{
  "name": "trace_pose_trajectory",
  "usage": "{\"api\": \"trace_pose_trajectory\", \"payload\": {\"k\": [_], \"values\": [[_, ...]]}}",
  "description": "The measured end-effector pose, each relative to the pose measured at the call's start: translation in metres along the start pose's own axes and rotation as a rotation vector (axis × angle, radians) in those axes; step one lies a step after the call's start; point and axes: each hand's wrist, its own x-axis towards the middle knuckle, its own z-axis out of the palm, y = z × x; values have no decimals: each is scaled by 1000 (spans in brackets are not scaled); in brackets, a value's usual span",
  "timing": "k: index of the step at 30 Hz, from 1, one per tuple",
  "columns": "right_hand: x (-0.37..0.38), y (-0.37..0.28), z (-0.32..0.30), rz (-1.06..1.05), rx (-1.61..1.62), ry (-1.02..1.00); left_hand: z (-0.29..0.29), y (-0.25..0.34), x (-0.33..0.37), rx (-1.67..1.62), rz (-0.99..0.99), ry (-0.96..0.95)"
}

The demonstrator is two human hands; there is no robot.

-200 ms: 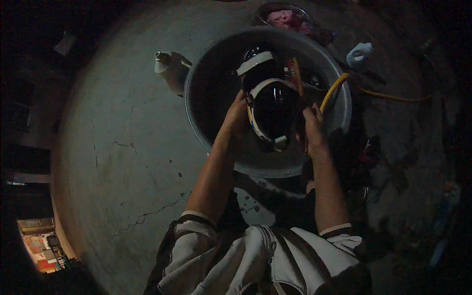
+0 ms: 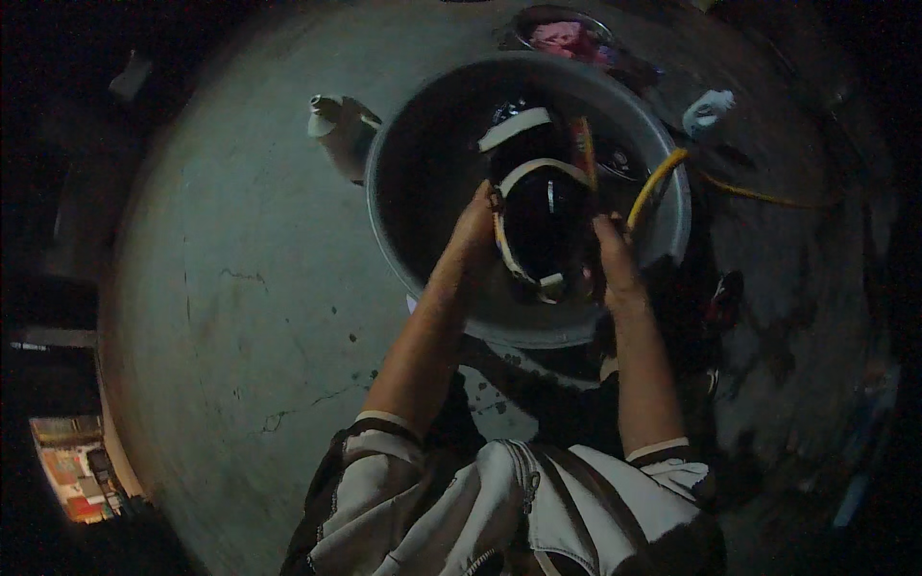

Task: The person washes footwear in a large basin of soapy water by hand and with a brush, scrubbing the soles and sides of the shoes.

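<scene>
Both my hands hold a glossy black, rounded thing with a pale rim, which looks like a helmet [image 2: 547, 216], tilted over a wide grey basin [image 2: 384, 240]. My left hand [image 2: 475, 226] grips its left side, most fingers hidden behind it. My right hand [image 2: 615, 254] is closed at its right edge, the fingers largely out of sight. A narrow reddish-yellow stick-like thing [image 2: 584, 149] stands up just past that hand; its lower end is hidden. Beyond the helmet lies another black shiny piece with a white band [image 2: 516, 128].
A yellow hose [image 2: 656, 182] bends over the basin's right rim. A pale bottle [image 2: 336, 134] stands left of the basin, a white jug [image 2: 709, 112] to its right. Behind is a bowl with pink cloth [image 2: 562, 38]. The concrete floor [image 2: 259, 288] is cracked and dimly lit.
The view has shifted slightly, so basin and helmet sit a little further right. The reddish-yellow stick looks more upright and broader now. Both hands keep their hold.
</scene>
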Motion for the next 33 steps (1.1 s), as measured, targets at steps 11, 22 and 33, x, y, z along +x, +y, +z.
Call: {"api": "trace_pose_trajectory", "payload": {"k": [11,22,33], "values": [[52,31,-82,-241,-102,-240,33,-38,19,244,223,-17],[47,44,-82,-296,-177,187,16,-50,-4,113,157,-400],[-2,45,4,-382,-40,125,-16,-59,-16,300,245,-305]]}}
